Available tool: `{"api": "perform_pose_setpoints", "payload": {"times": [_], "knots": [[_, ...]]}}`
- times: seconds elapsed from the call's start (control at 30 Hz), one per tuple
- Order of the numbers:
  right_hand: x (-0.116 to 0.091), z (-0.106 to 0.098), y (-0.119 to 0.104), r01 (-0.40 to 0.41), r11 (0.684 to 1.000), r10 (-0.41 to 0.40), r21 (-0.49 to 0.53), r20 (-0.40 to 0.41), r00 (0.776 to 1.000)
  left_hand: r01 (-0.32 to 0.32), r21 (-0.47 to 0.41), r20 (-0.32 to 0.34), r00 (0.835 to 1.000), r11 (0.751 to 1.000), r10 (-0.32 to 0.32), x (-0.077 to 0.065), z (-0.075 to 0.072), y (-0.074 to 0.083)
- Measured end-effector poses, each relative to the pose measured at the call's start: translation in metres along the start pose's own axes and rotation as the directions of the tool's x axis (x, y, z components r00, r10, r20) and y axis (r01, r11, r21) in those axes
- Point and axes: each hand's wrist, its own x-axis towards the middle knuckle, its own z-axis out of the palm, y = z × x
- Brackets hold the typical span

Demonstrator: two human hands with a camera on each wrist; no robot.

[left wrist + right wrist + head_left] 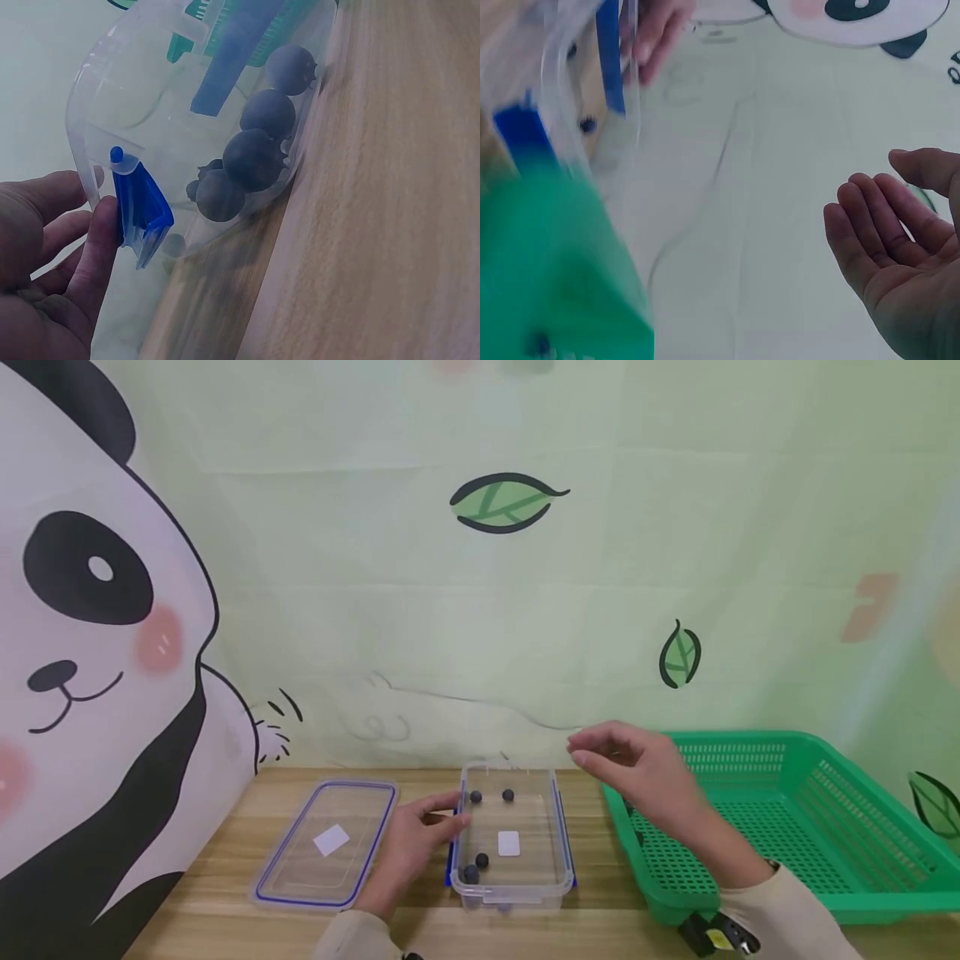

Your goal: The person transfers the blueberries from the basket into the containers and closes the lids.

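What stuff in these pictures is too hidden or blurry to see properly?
- Green basket: head view, its right end is cut off by the edge; right wrist view, only a green blur.
- Blueberries: left wrist view, they overlap, so no sure count.
- Left hand: head view, the clear box wall hides its fingertips.

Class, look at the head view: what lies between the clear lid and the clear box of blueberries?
The left hand lies there, on the wooden table, fingers against the clear box; the lid sits left of it.
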Motion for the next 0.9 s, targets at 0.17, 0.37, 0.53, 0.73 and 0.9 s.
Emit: {"api": "perform_pose_setpoints", "payload": {"times": [0.17, 0.37, 0.53, 0.73, 0.9], "knots": [[0.011, -0.026, 0.014, 0.014, 0.998, -0.015, -0.056, -0.019, 1.0, 0.005, 0.002, -0.002, 1.0, 1.0, -0.005, 0.0, 0.0, 0.0], [0.015, -0.05, 0.034, -0.025, 0.991, 0.024, -0.133, -0.009, 1.0, -0.003, -0.012, -0.003, 1.0, 1.0, 0.003, 0.001, 0.0, -0.001], [0.019, -0.065, 0.052, -0.061, 0.978, 0.072, -0.199, 0.046, 0.996, -0.001, -0.018, -0.007, 1.0, 1.0, 0.001, 0.002, 0.0, -0.002], [0.027, -0.076, 0.072, -0.062, 0.964, 0.091, -0.26, 0.101, 0.991, -0.005, -0.008, -0.004, 1.0, 1.0, 0.004, 0.001, -0.001, -0.001], [0.032, -0.083, 0.086, -0.057, 0.948, 0.116, -0.312, 0.172, 0.978, -0.01, -0.005, 0.004, 1.0, 1.0, 0.01, 0.0, -0.002, 0.0]]}}
